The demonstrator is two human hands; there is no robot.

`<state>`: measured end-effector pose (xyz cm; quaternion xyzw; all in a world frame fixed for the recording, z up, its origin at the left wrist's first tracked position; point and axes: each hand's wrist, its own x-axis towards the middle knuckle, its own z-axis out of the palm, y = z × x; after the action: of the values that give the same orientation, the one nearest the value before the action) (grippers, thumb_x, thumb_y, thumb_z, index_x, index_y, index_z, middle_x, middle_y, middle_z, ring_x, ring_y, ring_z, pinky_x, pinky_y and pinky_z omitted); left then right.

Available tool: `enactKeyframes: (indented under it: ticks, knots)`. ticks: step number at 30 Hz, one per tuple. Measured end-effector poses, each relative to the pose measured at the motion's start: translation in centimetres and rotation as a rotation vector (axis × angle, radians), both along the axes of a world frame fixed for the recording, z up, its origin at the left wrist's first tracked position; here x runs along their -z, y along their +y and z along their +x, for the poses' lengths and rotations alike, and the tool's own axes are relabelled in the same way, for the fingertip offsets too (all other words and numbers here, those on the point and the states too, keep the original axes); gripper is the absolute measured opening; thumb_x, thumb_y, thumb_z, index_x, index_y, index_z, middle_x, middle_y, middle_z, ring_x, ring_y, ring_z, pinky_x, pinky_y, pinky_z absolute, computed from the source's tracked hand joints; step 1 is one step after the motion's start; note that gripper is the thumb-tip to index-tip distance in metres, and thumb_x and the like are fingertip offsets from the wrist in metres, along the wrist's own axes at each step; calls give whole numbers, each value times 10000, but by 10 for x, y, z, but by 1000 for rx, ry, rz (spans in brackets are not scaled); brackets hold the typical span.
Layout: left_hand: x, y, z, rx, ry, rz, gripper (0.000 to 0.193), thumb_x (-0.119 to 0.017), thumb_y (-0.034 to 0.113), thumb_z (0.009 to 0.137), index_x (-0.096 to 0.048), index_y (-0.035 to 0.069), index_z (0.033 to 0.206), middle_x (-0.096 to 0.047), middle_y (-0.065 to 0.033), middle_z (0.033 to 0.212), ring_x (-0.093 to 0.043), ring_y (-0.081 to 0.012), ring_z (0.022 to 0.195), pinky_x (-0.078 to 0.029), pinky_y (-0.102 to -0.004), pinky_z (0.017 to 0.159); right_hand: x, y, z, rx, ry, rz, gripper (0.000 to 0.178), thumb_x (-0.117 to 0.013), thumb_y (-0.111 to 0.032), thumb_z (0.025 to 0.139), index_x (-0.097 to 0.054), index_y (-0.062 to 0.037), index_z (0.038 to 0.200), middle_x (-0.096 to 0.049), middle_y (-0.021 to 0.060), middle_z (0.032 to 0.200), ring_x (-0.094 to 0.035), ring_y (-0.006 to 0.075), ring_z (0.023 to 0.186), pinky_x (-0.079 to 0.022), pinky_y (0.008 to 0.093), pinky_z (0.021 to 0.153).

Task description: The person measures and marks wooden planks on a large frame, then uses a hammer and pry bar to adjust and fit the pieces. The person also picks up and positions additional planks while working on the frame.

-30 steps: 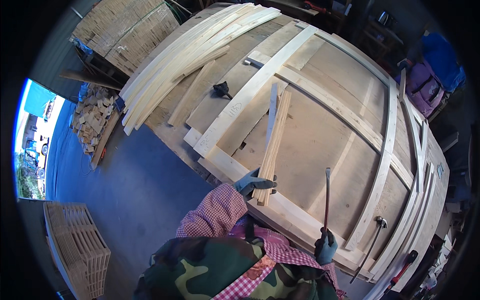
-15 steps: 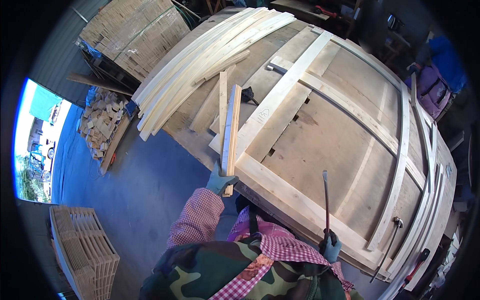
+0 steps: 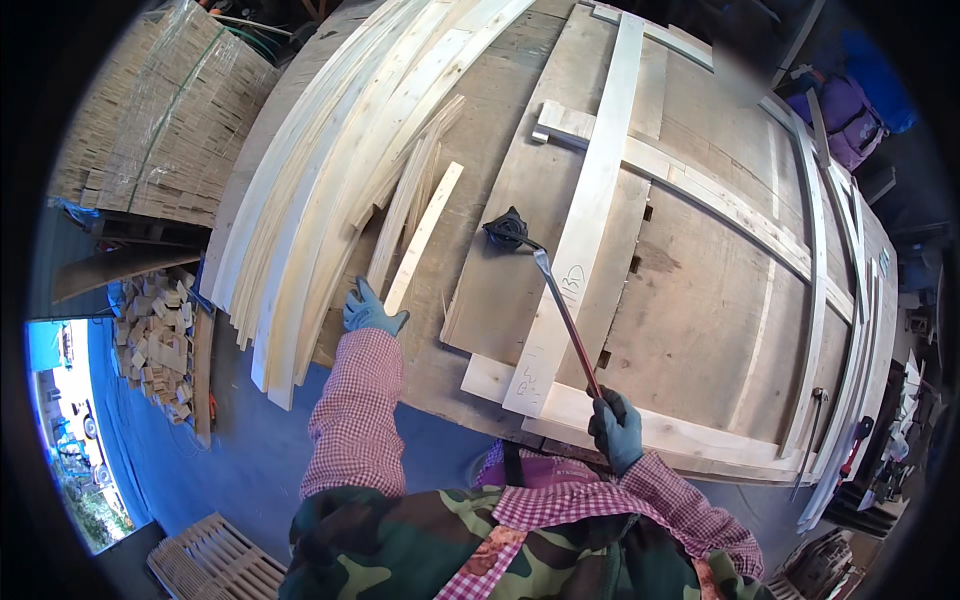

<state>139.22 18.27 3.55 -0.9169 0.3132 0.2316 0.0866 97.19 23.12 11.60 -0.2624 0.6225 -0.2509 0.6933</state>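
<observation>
My left hand [image 3: 372, 308], in a blue-grey glove, rests at the near ends of a short pale wood strip [image 3: 425, 235] and a bundle of thin strips [image 3: 408, 205]. Its fingers are apart, not wrapped round the wood. In my gloved right hand [image 3: 617, 432] is a long pry bar [image 3: 572, 325] with a reddish shaft and a flat metal tip. The bar slants up over a marked board of the wooden frame [image 3: 590, 215]. Its tip is at a small black object [image 3: 507, 229] of a kind I cannot make out.
Long pale slats [image 3: 350, 130] lie stacked on the left of the plywood-topped table [image 3: 430, 365]. A hammer [image 3: 818, 400] and a red-and-black handled tool [image 3: 858, 445] lie at the right. Wrapped wood [image 3: 170, 110] and a heap of offcuts [image 3: 155, 345] stand beyond the left side.
My left hand has moved left and let go of the wood strips, which now lie beside the slats. My right hand has swung the pry bar up and left to the black object.
</observation>
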Motion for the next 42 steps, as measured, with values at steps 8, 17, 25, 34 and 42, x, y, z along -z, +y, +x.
enactKeyframes:
  ticks: [8, 17, 25, 34, 42]
  knots:
    - [5, 27, 25, -52, 248, -139, 1080, -654, 611, 765, -79, 77, 1507, -127, -248, 1533, -144, -434, 1407, -207, -490, 1145, 46, -46, 176, -68, -8, -20, 362, -498, -221, 971, -470, -71, 1299, -497, 14, 640, -419, 81, 465, -333, 227, 402]
    - [37, 90, -1, 25, 313, -291, 786, -512, 496, 925, -227, -1, 1465, -266, -282, 1478, -296, -411, 1359, -292, -449, 1103, 52, -86, 204, -1016, 158, -283, 648, -543, -251, 855, -311, -67, 1431, -518, 222, 1312, -544, 358, 1162, -429, 398, 984]
    - [-35, 57, -83, 195, 37, -585, 626, -495, 324, 979, -255, -14, 1448, -312, -247, 1468, -327, -379, 1347, -292, -438, 1105, 43, -63, -73, -229, 780, -678, 486, -602, -190, 850, -481, -112, 1314, -606, 157, 1129, -583, 333, 1030, -458, 413, 899]
    - [-53, 35, -316, 545, 386, -920, 625, -562, 89, 920, -245, -33, 1444, -346, -218, 1447, -323, -342, 1353, -247, -404, 1128, 44, 32, -473, 150, 1492, -71, 885, -720, -329, 725, -273, -126, 1461, -367, 212, 1417, -340, 380, 1312, -284, 455, 1098]
    - [-49, 112, -540, 603, 623, -579, 584, -618, 173, 910, -357, -13, 1398, -377, -176, 1425, -341, -305, 1341, -261, -381, 1119, 79, 16, -600, -115, 1352, 108, 1196, -821, -524, 580, -185, -69, 1486, -318, 217, 1448, -316, 368, 1332, -247, 430, 1122]
